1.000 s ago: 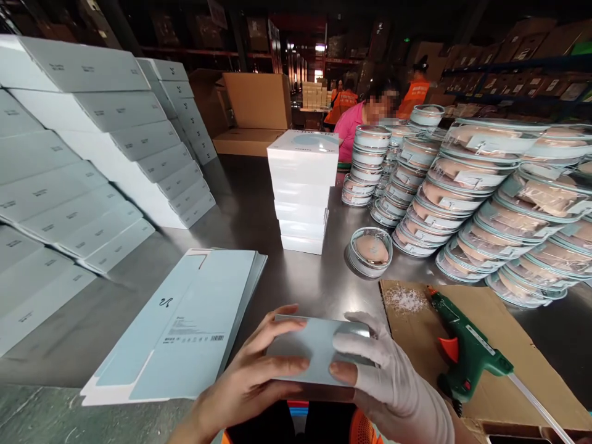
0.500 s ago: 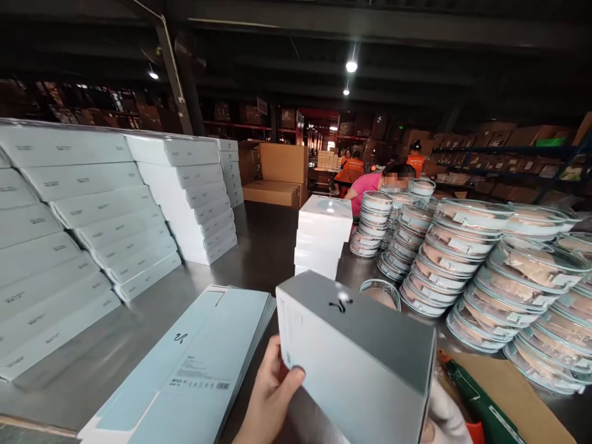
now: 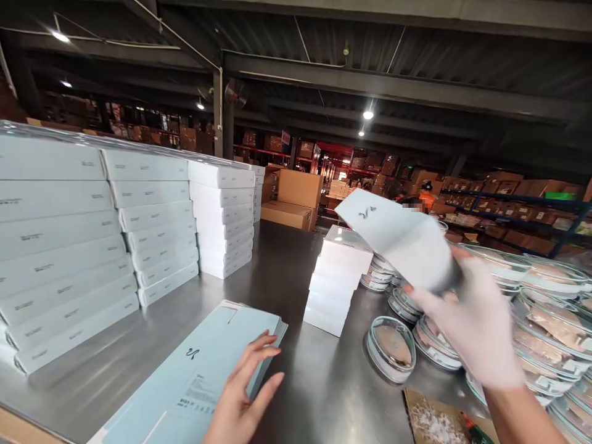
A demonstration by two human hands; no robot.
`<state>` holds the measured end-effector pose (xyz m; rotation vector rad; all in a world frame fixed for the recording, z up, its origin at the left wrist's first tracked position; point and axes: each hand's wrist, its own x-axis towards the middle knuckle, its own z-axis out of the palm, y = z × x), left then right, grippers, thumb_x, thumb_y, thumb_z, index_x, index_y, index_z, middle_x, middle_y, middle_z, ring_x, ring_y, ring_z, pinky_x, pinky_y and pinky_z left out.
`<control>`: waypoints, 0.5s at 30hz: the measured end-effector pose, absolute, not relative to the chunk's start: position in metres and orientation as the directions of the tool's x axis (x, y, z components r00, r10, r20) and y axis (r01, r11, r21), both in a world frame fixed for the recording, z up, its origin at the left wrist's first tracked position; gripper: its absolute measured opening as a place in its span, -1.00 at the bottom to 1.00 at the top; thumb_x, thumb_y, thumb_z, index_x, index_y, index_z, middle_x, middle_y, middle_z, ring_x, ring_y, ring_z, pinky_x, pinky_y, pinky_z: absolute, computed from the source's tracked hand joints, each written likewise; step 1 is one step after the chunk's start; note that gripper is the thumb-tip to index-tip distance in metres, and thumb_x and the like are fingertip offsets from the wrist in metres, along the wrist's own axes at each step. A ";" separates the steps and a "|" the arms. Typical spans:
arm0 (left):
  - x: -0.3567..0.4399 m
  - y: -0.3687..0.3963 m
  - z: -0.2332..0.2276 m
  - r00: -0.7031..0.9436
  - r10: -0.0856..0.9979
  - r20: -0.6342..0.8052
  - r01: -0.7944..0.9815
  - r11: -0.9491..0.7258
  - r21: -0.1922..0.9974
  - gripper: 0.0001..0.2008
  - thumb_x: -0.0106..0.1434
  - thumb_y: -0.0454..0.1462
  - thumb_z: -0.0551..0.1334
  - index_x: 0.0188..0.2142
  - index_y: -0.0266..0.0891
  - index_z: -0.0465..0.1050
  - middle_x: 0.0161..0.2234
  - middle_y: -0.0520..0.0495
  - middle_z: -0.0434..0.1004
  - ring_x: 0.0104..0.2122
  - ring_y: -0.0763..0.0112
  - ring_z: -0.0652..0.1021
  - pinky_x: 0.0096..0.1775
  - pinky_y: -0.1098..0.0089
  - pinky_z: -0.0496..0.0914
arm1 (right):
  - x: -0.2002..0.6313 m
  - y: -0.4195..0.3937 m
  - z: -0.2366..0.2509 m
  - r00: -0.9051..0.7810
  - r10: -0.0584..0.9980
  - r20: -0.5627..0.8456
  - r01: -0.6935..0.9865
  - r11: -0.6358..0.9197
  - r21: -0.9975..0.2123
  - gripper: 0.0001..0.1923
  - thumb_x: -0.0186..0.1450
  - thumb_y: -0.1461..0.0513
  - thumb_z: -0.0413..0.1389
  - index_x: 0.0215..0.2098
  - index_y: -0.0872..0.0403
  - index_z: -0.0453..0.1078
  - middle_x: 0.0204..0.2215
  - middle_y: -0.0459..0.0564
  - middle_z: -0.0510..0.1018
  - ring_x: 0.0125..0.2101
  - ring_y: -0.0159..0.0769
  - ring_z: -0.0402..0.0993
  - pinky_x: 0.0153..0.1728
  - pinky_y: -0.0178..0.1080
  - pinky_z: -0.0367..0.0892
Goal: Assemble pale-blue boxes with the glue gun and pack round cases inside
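My right hand [image 3: 472,324], in a white glove, is raised and holds a pale grey-blue box [image 3: 398,237] with a small black logo, above the short stack of white boxes [image 3: 335,277] at mid-table. My bare left hand [image 3: 243,394] hovers open, fingers spread, over the near edge of a pile of flat unfolded light-blue cartons [image 3: 203,379] lying on the steel table [image 3: 296,370]. A single round clear container [image 3: 391,348] with a beige item inside sits on the table below the held box.
Tall rows of white boxes [image 3: 115,240] fill the left side. Stacks of round clear containers [image 3: 541,320] crowd the right. Brown cardboard [image 3: 430,419] with white granules lies at the near right. A big cardboard box [image 3: 298,197] and people in orange stand far back.
The box, held low in both hands a second ago, has been lifted up and to the right in my right hand alone. My left hand let go and moved over the flat cartons. The view tilted upward.
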<state>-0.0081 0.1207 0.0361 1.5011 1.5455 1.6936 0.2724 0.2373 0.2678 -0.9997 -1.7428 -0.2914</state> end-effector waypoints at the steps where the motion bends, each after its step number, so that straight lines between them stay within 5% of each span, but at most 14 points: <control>1: -0.023 0.116 0.028 -0.344 0.840 0.419 0.432 -0.254 0.865 -0.76 0.39 -0.02 0.22 -0.04 0.03 0.53 0.26 -0.17 0.48 0.36 -0.09 0.33 0.29 -0.18 0.27 | 0.259 0.259 0.282 -0.204 0.423 0.883 0.783 0.612 -0.113 -0.29 0.09 0.15 0.35 0.20 0.05 0.36 0.05 0.21 0.58 0.01 0.22 0.54 -0.04 0.22 0.53; 6: -0.083 0.092 0.009 -0.474 0.766 0.434 0.677 0.003 0.736 -0.60 0.35 0.12 0.11 -0.06 -0.03 0.49 0.18 -0.20 0.57 0.35 -0.11 0.36 0.20 -0.09 0.43 | 0.197 0.358 0.305 -0.450 0.414 0.791 0.730 0.681 0.059 -0.40 0.03 0.28 0.34 0.06 0.17 0.46 0.10 0.27 0.58 0.14 0.21 0.46 0.19 0.18 0.39; 12: -0.161 0.079 -0.003 -0.663 0.704 0.254 0.651 0.375 0.660 -0.37 0.33 0.17 0.06 0.16 -0.21 0.35 0.19 -0.39 0.48 0.17 -0.22 0.52 0.09 -0.09 0.46 | 0.197 0.317 0.267 -0.409 0.372 0.833 0.651 0.759 -0.019 -0.38 0.33 0.06 0.13 0.25 0.25 0.32 0.29 0.43 0.36 0.34 0.25 0.18 0.35 0.28 0.08; 15: -0.192 0.093 -0.023 -0.689 0.715 0.117 0.622 0.500 0.603 -0.34 0.35 0.11 0.16 0.23 -0.33 0.31 0.18 -0.45 0.48 0.13 -0.17 0.54 0.12 -0.12 0.43 | 0.196 0.256 0.201 -0.443 0.453 0.773 0.565 0.811 -0.151 -0.68 0.41 0.13 0.00 0.03 0.04 0.46 -0.01 0.19 0.64 0.01 0.02 0.58 0.10 0.11 0.45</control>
